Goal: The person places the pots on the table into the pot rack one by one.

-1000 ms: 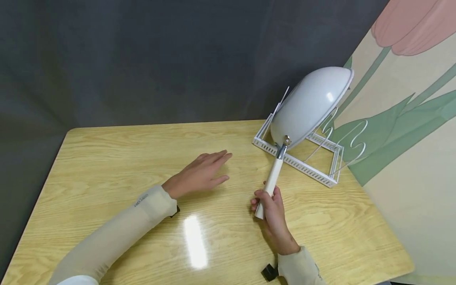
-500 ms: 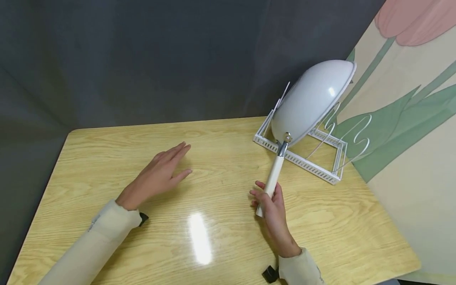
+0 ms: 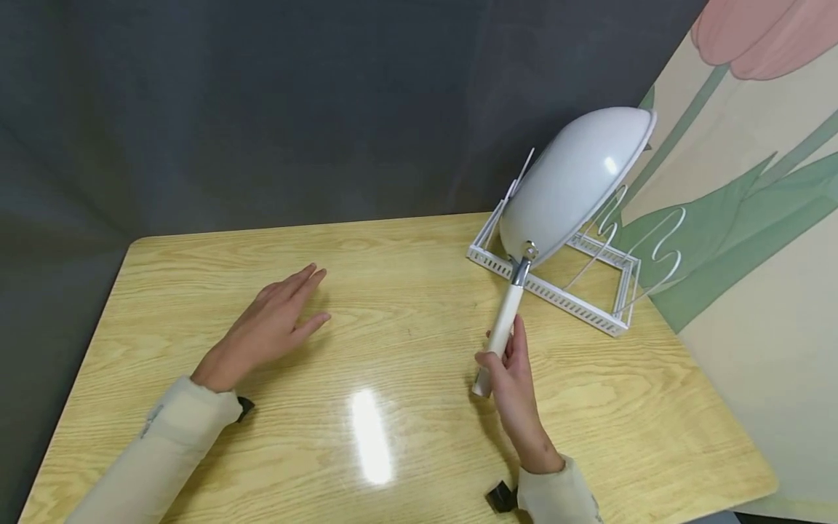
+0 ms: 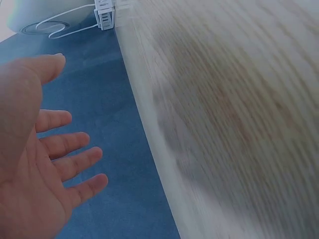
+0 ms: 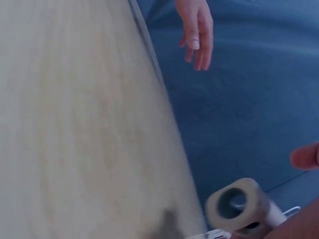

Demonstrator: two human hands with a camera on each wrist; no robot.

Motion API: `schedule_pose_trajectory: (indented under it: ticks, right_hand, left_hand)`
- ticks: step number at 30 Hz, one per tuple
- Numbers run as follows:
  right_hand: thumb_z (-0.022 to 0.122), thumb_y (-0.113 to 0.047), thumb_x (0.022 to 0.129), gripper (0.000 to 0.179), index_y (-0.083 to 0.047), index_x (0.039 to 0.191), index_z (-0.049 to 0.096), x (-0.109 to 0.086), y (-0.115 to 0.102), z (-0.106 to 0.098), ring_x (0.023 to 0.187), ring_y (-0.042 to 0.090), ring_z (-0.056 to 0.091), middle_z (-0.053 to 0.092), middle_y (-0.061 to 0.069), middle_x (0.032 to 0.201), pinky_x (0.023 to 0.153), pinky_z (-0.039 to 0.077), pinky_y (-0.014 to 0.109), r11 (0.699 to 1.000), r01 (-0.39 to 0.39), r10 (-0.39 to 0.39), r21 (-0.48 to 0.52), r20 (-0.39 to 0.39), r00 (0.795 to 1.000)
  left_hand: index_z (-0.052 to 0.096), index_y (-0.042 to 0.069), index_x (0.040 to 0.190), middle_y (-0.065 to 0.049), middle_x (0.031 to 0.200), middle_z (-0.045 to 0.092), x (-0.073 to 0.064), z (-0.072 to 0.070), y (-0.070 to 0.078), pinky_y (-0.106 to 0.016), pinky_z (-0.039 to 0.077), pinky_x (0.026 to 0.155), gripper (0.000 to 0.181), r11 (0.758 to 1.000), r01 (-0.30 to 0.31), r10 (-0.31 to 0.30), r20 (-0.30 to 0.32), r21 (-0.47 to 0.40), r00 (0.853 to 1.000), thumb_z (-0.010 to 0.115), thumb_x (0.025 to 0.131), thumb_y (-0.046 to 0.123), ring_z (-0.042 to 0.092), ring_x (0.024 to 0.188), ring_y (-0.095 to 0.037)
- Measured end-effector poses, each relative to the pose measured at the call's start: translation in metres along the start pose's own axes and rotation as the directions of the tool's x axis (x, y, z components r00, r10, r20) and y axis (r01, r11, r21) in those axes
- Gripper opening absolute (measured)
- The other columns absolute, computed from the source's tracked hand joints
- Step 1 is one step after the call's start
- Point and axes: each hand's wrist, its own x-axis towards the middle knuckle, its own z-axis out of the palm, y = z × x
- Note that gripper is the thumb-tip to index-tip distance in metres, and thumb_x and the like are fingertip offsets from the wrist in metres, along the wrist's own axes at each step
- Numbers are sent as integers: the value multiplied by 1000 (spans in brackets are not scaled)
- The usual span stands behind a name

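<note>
A white wok [image 3: 569, 182] leans on its side in a white rack [image 3: 576, 306] at the back right. Its cream handle [image 3: 505, 320] with a metal neck slants down toward me. My right hand [image 3: 517, 386] is at the lower handle, index finger straight and thumb crossing over it in the head view. In the right wrist view the thumb [image 5: 305, 157] stands apart from the handle's hollow end [image 5: 234, 204], while the other fingers are mostly hidden. My left hand [image 3: 265, 324] hovers over the table's left half, fingers extended and holding nothing.
The wooden table [image 3: 393, 291] has rounded corners. A dark curtain [image 3: 294, 109] hangs behind it, and a wall with painted tulips [image 3: 740, 189] stands at the right. Curved wire dividers [image 3: 664, 240] rise from the rack.
My left hand has moved left, away from the rack. My right hand's grip on the handle has loosened, its fingertips drawing back to the right. The wok stays in the rack.
</note>
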Motion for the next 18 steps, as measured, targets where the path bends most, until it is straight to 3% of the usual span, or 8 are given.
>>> schedule_pose_trajectory:
  ticks: [4, 12, 15, 18]
  right_hand:
    - [55, -1, 97, 96, -24, 164, -9, 0, -5, -2, 151, 18, 14, 3, 4, 170, 117, 25, 46, 996, 38, -35, -85, 40, 999]
    - [61, -8, 98, 100, -30, 163, -11, 1, -13, -3, 152, 21, 7, -7, 0, 170, 119, 19, 49, 946, 141, -123, -292, 80, 989]
    - [65, -9, 95, 103, -22, 164, -10, 2, -17, -2, 154, 23, -3, -12, 6, 169, 122, 9, 51, 894, 215, -191, -393, 101, 976]
    - [69, -11, 93, 103, -10, 164, -5, 1, -20, 0, 154, 30, -13, -16, 16, 168, 121, 0, 55, 800, 305, -274, -517, 137, 952]
  left_hand:
    - [27, -1, 160, -25, 165, 24, -4, 0, -2, -63, 28, 113, 73, 1000, 10, -10, 4, 2, 1000, 58, 106, 39, 33, 146, -42]
    - [26, -1, 160, -26, 164, 25, -10, 1, -5, -63, 29, 113, 74, 999, 31, -31, 10, 13, 999, 59, 106, 36, 33, 146, -42]
    - [25, -1, 161, -26, 164, 25, -12, 3, -6, -64, 29, 113, 75, 999, 29, -29, 4, 16, 1000, 60, 106, 37, 33, 146, -43]
    - [25, -1, 161, -26, 163, 26, -12, 4, -5, -64, 28, 113, 76, 999, 26, -26, -2, 22, 1000, 60, 105, 36, 32, 147, -43]
